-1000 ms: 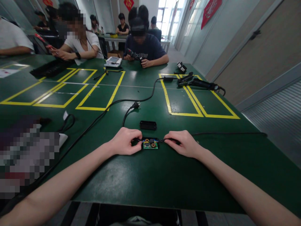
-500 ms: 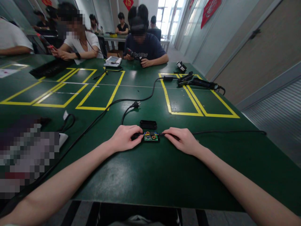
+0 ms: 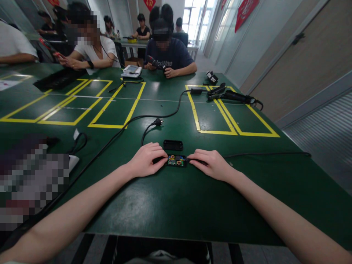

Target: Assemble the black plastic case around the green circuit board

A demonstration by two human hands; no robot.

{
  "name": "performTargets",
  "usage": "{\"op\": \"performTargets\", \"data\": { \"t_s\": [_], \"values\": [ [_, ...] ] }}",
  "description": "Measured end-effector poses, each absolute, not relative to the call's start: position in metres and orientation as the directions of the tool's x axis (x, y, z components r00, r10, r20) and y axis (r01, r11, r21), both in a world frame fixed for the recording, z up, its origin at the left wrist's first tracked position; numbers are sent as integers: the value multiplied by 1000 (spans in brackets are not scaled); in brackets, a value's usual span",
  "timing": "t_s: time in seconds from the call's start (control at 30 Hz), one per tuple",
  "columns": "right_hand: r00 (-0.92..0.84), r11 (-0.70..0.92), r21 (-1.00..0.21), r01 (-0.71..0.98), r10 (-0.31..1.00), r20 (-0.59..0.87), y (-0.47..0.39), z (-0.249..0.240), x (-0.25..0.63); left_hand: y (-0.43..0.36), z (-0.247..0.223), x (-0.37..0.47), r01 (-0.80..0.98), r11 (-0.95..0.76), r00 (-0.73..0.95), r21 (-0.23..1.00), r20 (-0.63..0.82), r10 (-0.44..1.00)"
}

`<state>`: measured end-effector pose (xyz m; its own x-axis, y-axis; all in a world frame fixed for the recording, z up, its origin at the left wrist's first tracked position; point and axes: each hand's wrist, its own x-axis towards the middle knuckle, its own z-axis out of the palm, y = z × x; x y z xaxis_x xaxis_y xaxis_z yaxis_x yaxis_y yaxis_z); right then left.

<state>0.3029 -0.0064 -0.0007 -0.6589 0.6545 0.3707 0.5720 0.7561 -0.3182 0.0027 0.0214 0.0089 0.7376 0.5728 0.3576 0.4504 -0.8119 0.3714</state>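
A small green circuit board (image 3: 173,161) with copper-wound coils and coloured wires lies in an open black case (image 3: 176,166) on the table. From the left, my left hand (image 3: 148,160) is closed in a pinch on the black cord at that end of the case. My right hand (image 3: 211,162) pinches the black cord (image 3: 247,154) at the opposite end, its fingertips close to the case wall. Just behind the case rests its black cover (image 3: 173,145), hollow side up. A black power plug (image 3: 158,122) lies beyond my left hand, its cord passing behind that hand.
A long black cable (image 3: 143,117) crosses the green table (image 3: 165,205) to a black corded tool (image 3: 236,96) inside yellow tape outlines. A black tray (image 3: 59,80) and a white device (image 3: 132,72) stand farther back. Co-workers sit opposite; a pixelated item (image 3: 35,179) lies at left.
The circuit board appears slightly shifted and lower in its case, with less green showing. My right hand's fingers have moved a little; both hands keep their pinch on the cords.
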Motion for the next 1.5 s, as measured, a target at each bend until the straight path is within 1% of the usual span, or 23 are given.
{"op": "performTargets", "data": {
  "t_s": [0.13, 0.2, 0.3, 0.43, 0.57, 0.67, 0.73, 0.8, 0.83, 0.9, 0.97, 1.03, 1.13, 1.27, 1.33, 1.5],
  "values": [
    [-642, 758, -261, 597, 647, 410, -6, -2, 300, 22, 10, 3, 422, -834, 757, 356, 368, 540],
    [-640, 765, -237, 599, 635, 433, -6, -2, 299, 23, 11, 2, 417, -850, 769, 321, 374, 518],
    [-663, 807, -208, 553, 578, 476, -5, -1, 297, 24, 12, 1, 426, -866, 781, 263, 377, 498],
    [-699, 846, -209, 491, 525, 485, -4, 1, 295, 24, 14, 1, 443, -868, 792, 224, 356, 496],
    [-721, 850, -237, 470, 525, 452, -4, 3, 293, 22, 11, 2, 432, -866, 794, 250, 350, 497],
    [-727, 844, -242, 478, 535, 430, -4, 4, 293, 23, 8, 4, 447, -843, 724, 298, 433, 537],
    [-720, 843, -240, 481, 537, 440, -3, 2, 294, 25, 5, 5, 525, -783, 602, 333, 504, 619],
    [-686, 828, -247, 503, 556, 469, -3, -1, 295, 28, 3, 6, 616, -701, 497, 358, 514, 699],
    [-656, 810, -258, 526, 580, 483, -3, -3, 296, 29, 2, 6, 649, -670, 480, 361, 489, 728],
    [-580, 752, -295, 590, 648, 494, -2, -6, 296, 32, -1, 7, 667, -660, 537, 346, 391, 747],
    [-514, 684, -333, 649, 717, 471, 0, -10, 295, 32, -3, 7, 640, -694, 624, 331, 303, 720],
    [-481, 639, -357, 681, 758, 440, 1, -13, 293, 31, -4, 8, 588, -736, 688, 337, 270, 673],
    [-460, 620, -408, 670, 778, 428, 1, -16, 291, 27, -3, 8, 526, -768, 716, 366, 297, 632],
    [-407, 599, -556, 576, 800, 440, -1, -17, 287, 24, -2, 8, 487, -776, 705, 401, 345, 620],
    [-393, 589, -607, 534, 808, 438, -3, -16, 286, 23, -2, 8, 461, -782, 709, 419, 357, 608],
    [-385, 608, -646, 461, 793, 472, -5, -12, 284, 21, -3, 9, 409, -806, 723, 428, 387, 572]
  ]
}}
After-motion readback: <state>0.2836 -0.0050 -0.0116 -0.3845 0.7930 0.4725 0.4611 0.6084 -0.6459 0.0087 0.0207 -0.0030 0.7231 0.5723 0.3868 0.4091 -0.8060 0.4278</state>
